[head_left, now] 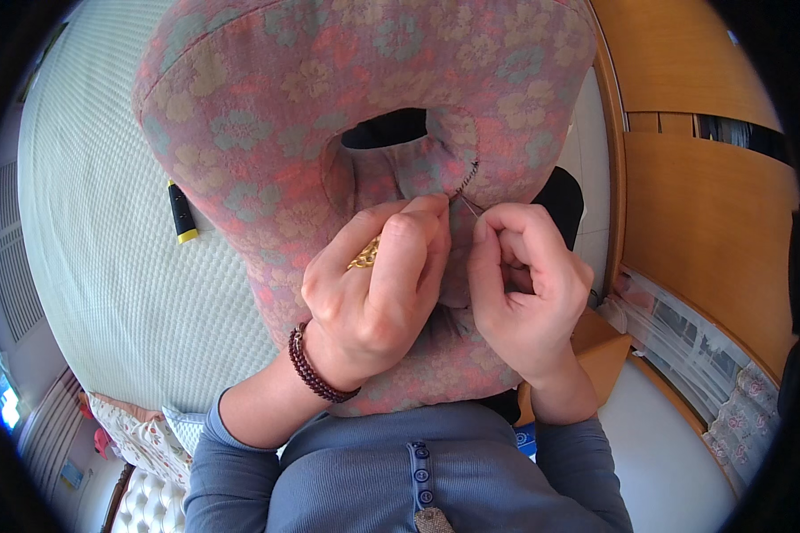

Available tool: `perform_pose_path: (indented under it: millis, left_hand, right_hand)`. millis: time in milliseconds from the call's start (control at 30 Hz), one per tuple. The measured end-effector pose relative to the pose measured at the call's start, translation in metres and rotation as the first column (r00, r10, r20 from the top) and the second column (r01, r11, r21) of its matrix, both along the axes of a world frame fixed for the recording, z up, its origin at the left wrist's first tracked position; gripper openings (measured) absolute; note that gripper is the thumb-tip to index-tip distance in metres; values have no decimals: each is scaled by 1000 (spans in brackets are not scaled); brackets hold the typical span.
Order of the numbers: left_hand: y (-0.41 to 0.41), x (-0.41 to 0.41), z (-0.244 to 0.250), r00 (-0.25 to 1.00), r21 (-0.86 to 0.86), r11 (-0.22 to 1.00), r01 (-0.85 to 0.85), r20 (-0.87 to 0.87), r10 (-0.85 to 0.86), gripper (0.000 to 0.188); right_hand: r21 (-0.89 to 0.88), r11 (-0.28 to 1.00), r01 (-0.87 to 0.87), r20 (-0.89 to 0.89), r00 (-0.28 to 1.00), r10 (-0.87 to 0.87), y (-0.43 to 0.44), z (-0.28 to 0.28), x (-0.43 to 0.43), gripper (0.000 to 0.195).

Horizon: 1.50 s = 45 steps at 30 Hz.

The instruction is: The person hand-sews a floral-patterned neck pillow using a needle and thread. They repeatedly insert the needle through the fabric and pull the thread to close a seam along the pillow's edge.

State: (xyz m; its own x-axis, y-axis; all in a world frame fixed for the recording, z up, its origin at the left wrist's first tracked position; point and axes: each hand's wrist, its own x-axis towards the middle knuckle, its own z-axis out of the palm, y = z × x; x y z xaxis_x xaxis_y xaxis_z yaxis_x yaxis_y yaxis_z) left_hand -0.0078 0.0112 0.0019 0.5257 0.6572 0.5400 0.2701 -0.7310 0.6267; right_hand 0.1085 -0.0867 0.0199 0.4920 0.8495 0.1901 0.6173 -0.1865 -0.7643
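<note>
A thick floral cushion [240, 133] with a hole through its middle lies across my lap. Dark whip stitches [467, 178] run along the seam on the right side of the hole. My left hand [380, 286] pinches the cushion fabric at the lower end of these stitches; it wears a gold ring and a beaded bracelet [310, 370]. Just right of it, the thumb and forefinger of my right hand [530, 283] close on what looks like a thin sewing needle [470, 206], beside a strand of dark thread. The needle's far end is hidden in the fingers.
A bed with a pale textured cover [113, 220] spreads to the left, bearing a black and yellow object [182, 213]. Wooden cabinet doors [700, 220] rise at the right. Behind my right forearm stands a small wooden cabinet [603, 353]. Printed pillows [137, 433] lie at lower left.
</note>
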Motion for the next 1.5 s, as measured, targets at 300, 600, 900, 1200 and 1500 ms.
perform_pose_path:
  millis: [300, 600, 900, 1200, 1500]
  left_hand:
    - [0, 0, 0, 1000, -7, 1000, 5, -4, -5, 15]
    - [0, 0, 1, 1000, -5, 1000, 2, -16, -2, 15]
    - [0, -1, 1, 1000, 3, 1000, 4, -16, -4, 14]
    - [0, -1, 1, 1000, 5, 1000, 7, -21, -7, 13]
    - [-1, 0, -1, 1000, -3, 1000, 11, -6, -11, 13]
  right_hand:
    - [7, 1000, 5, -32, 999, -4, 1, -3, 1, 13]
    - [29, 996, 81, -38, 996, -80, 4, -5, -2, 19]
    - [44, 997, 55, -47, 997, -53, 3, -2, 0, 18]
    - [52, 998, 38, -78, 996, -34, 3, -4, 1, 16]
    - [16, 1000, -17, -47, 999, 18, 0, -4, 3, 6]
